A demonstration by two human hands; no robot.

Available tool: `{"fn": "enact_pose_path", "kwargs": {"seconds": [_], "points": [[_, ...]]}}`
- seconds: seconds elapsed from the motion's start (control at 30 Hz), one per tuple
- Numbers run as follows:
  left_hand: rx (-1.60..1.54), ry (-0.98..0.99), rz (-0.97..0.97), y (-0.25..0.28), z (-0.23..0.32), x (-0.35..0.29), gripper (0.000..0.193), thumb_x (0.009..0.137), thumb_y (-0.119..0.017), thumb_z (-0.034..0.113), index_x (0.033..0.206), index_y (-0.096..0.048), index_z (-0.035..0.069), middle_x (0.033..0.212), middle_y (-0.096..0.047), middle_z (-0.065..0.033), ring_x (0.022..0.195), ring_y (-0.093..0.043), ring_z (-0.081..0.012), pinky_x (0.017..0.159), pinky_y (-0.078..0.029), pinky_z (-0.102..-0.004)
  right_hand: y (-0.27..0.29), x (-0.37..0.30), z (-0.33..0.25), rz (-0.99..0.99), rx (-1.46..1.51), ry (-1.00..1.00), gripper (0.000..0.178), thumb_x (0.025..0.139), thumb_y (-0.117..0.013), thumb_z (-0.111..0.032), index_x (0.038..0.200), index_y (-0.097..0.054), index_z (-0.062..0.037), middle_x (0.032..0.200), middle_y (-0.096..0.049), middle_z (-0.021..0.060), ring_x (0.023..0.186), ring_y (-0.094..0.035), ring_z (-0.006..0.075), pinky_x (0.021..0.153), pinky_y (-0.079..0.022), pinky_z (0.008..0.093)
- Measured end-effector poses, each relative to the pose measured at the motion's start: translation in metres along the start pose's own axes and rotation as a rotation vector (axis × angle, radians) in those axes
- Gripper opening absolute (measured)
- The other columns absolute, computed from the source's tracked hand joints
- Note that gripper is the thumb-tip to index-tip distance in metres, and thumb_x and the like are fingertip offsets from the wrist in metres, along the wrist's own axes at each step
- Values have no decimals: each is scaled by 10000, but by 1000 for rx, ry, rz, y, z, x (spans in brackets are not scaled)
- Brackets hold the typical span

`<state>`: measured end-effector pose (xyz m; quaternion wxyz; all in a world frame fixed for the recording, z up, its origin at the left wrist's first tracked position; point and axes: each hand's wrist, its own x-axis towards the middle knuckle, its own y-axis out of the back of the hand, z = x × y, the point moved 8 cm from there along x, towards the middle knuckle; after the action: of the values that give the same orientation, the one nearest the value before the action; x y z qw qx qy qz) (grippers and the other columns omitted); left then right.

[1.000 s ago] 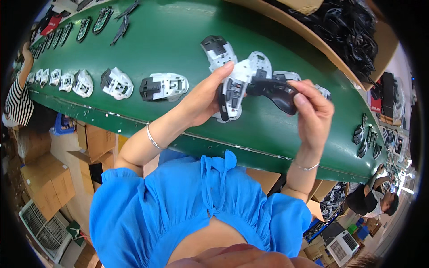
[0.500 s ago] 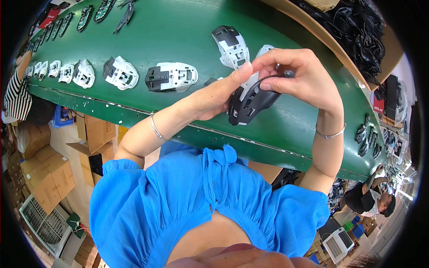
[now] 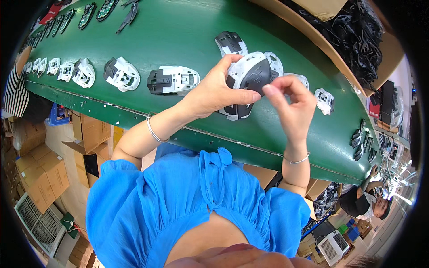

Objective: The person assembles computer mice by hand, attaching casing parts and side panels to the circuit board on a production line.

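Note:
My left hand (image 3: 216, 89) holds a black-and-white plastic computer mouse shell (image 3: 258, 75) above the green bench, its thumb across the lower edge and its fingers behind the far side. At the shell's right edge is my right hand (image 3: 294, 102), fingers curled and thumb drawn in against them. Whatever that pinch may hold is too small to make out. Below the held shell another mouse shell (image 3: 237, 111) is partly covered. A white and dark shell (image 3: 231, 42) lies just beyond, and a smaller white one (image 3: 325, 101) is to the right.
Several mouse shells (image 3: 121, 73) line the green bench (image 3: 178, 35) leftward, with green circuit boards (image 3: 87, 15) in black shells behind. A carton of black parts (image 3: 357, 44) stands at the far right. Co-workers are at the left and right, one in a striped sleeve (image 3: 13, 91).
The mouse shell has been turned so its black outer face shows. My right hand has come down off its top to its right edge. More shells on the right are uncovered.

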<state>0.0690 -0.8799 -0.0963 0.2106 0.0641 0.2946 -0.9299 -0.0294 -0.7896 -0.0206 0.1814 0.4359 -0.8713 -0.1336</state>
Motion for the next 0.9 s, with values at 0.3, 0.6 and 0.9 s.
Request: {"fn": "enact_pose_path", "kwargs": {"seconds": [0.3, 0.6, 0.9], "points": [[-64, 52, -34, -11, -4, -1, 717, 837, -569, 430, 1327, -276, -4, 1165, -486, -104, 1058, -499, -144, 852, -443, -279, 0, -12, 4, 24, -47, 76, 188, 763, -688, -51, 675, -531, 3, 590, -510, 12, 529, -447, 77, 492, -371, 212], [59, -38, -27, -16, 2, -1, 700, 724, -684, 47, 1308, -304, -10, 1126, -502, -96, 1013, -511, -147, 873, -443, -301, 0, -10, 4, 23, -59, 55, 227, 739, -683, -56, 627, -490, -15, 545, -475, -18, 518, -399, 31, 451, -332, 196], [-74, 160, -80, -20, -10, 4, 571, 740, -615, 71, 1256, -381, -2, 1044, -553, -69, 930, -557, -127, 829, -458, -279, 0, -10, 7, 4, 12, -92, 255, 809, -682, -140, 642, -521, -34, 551, -479, -40, 514, -401, 29, 450, -330, 197]]}}
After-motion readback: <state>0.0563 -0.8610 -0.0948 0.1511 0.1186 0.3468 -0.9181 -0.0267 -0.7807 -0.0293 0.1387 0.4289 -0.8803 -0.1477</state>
